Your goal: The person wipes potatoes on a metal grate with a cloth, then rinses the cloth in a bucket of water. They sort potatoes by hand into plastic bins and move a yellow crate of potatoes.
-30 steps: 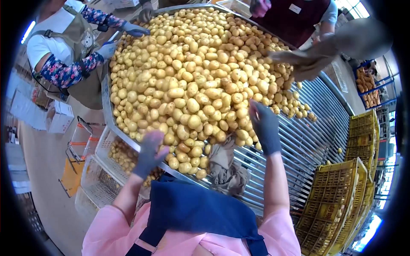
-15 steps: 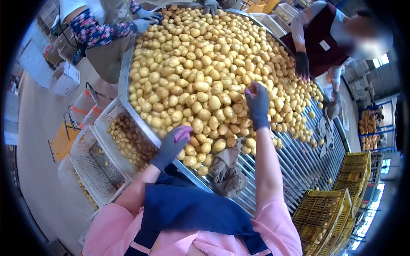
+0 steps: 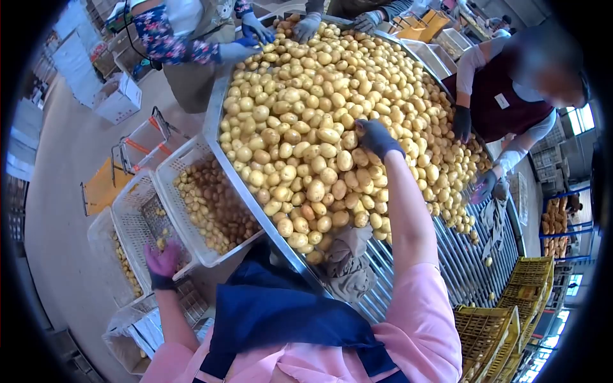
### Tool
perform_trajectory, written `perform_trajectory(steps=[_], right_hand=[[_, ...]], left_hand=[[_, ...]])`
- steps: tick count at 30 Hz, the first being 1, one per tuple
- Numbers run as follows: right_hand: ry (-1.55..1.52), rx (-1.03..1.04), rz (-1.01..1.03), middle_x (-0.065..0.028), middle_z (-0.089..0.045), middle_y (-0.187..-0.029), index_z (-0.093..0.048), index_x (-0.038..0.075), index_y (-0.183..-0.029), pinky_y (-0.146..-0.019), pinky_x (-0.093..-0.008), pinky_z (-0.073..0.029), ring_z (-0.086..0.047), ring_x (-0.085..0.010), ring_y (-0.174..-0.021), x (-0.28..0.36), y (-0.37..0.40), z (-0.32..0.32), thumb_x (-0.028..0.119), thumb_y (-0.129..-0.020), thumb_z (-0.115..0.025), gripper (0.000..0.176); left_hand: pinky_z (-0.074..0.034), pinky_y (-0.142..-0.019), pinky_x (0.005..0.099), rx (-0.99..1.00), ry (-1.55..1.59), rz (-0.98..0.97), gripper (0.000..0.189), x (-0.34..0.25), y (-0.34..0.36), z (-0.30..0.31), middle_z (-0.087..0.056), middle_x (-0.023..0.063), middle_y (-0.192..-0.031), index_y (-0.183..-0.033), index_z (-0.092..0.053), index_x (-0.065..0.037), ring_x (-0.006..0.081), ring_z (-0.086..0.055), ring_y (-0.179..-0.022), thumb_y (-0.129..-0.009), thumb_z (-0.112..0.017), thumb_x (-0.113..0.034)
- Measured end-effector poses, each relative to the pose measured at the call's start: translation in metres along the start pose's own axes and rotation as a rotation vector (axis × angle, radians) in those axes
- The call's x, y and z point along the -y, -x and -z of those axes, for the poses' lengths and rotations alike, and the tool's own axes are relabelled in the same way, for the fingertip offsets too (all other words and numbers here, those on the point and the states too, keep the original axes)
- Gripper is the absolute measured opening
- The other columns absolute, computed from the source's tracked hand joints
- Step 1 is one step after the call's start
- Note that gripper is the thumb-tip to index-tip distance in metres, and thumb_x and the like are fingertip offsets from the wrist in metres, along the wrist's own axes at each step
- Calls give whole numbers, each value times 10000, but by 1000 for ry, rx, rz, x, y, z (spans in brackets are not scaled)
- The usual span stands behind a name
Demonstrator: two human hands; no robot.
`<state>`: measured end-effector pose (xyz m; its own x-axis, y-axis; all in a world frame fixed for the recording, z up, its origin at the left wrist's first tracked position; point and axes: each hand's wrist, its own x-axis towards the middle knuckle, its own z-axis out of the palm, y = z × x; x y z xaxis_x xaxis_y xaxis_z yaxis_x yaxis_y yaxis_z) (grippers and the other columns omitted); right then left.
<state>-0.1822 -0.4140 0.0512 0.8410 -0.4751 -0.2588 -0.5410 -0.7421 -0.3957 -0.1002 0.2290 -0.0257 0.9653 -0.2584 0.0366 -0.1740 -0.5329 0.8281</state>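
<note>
A broad heap of yellow potatoes [image 3: 306, 115] covers the metal sorting table [image 3: 246, 191]. My right hand [image 3: 379, 138], in a grey glove, is down in the middle of the heap, its fingers curled on a potato that is mostly hidden under it. Off to the left, my left hand [image 3: 163, 263] is over the near end of a white perforated crate [image 3: 131, 191], pink palm showing and fingers spread. Just beyond its fingertips is a small potato [image 3: 161, 244]. A grey cloth [image 3: 350, 262] lies crumpled at the table's near edge.
Beside the table, another white crate [image 3: 231, 253] holds small potatoes. Metal rollers [image 3: 447, 255] show right of the heap, with yellow crates [image 3: 476, 332] nearby. Gloved co-workers' hands [image 3: 257, 29] reach in at the far side; a person in a dark red apron [image 3: 495, 96] stands right.
My left hand has gone from the table's near edge out left over the white crate, and its fingers have spread. The right hand has lowered onto the potatoes. The view has shifted.
</note>
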Motion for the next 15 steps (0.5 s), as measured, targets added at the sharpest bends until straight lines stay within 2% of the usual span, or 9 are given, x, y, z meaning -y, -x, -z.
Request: perform_trajectory(steps=[1, 3, 5, 6, 8, 9, 10, 12, 15], right_hand=[[27, -129, 119, -201, -558, -1049, -580, 145, -1150, -875, -384, -451, -550, -365, -1003, -2, 4, -2, 90, -746, -619, 410], [16, -346, 245, -200, -535, -1007, -591, 108, -1089, -876, -382, -450, -536, -378, -981, -6, 8, -8, 68, -686, -659, 411], [-12, -518, 243, -188, -530, -986, -581, 46, -1079, -870, -391, -455, -537, -368, -959, -5, 4, -6, 40, -662, -663, 425], [-88, -593, 182, -188, -547, -1039, -566, 27, -1127, -885, -380, -454, -550, -340, -1003, 6, 12, -2, 74, -697, -662, 443], [-373, -632, 160, -183, -542, -1103, -540, 66, -1195, -833, -363, -468, -553, -300, -998, 31, 33, -5, 73, -742, -657, 468], [-618, -506, 120, -164, -538, -1157, -523, 70, -1232, -866, -345, -458, -543, -265, -1040, 60, 55, 1, 106, -765, -676, 492], [-856, -369, 74, -145, -535, -1212, -506, 75, -1269, -899, -328, -449, -533, -229, -1082, 92, 78, -1, 138, -789, -694, 520], [-795, -313, 301, -108, -513, -1279, -464, 70, -1314, -959, -322, -418, -499, -201, -1146, 119, 99, -36, 188, -784, -731, 604], [-886, -7, 498, -92, -480, -1332, -390, 61, -1370, -995, -333, -392, -462, -197, -1209, 171, 141, -60, 198, -765, -750, 717]], left_hand=[[-456, -817, 288, -154, 695, 479, 104, -26, 5, 13, -617, 58, -924, -966, -535, -40, 161, -598, -866, -904, -544, -123], [-445, -847, 301, -323, 1391, 951, 131, -20, 12, 19, -617, 48, -913, -958, -534, -55, 172, -594, -871, -917, -536, -179], [-443, -854, 309, -32, 1410, 580, 184, 34, 26, 0, -610, 37, -958, -1005, -511, -73, 180, -577, -909, -938, -492, -242], [-464, -844, 312, 350, 1659, 358, 157, 25, 18, -19, -603, 43, -972, -1004, -506, -66, 189, -565, -941, -939, -489, -208], [-481, -871, 323, 309, 1433, 523, 224, -30, 10, -53, -603, 66, -1005, -1121, -513, -67, 191, -572, -989, -934, -505, -190], [-482, -889, 326, 323, 1305, 553, 306, -65, 4, -73, -604, 79, -1025, -1215, -496, -68, 194, -578, -1017, -933, -511, -185], [-489, -888, 349, 342, 1275, 552, 319, -103, 3, -86, -605, 119, -1048, -1217, -489, -36, 215, -602, -975, -929, -506, -173], [-477, -916, 344, 517, 1274, 568, 364, -143, -4, -109, -590, 99, -1114, -1264, -456, -49, 210, -583, -1033, -940, -501, -209], [-462, -918, 361, 662, 1523, 539, 352, -179, -11, -129, -548, 59, -1175, -1285, -444, -141, 193, -538, -1076, -954, -470, -260]])
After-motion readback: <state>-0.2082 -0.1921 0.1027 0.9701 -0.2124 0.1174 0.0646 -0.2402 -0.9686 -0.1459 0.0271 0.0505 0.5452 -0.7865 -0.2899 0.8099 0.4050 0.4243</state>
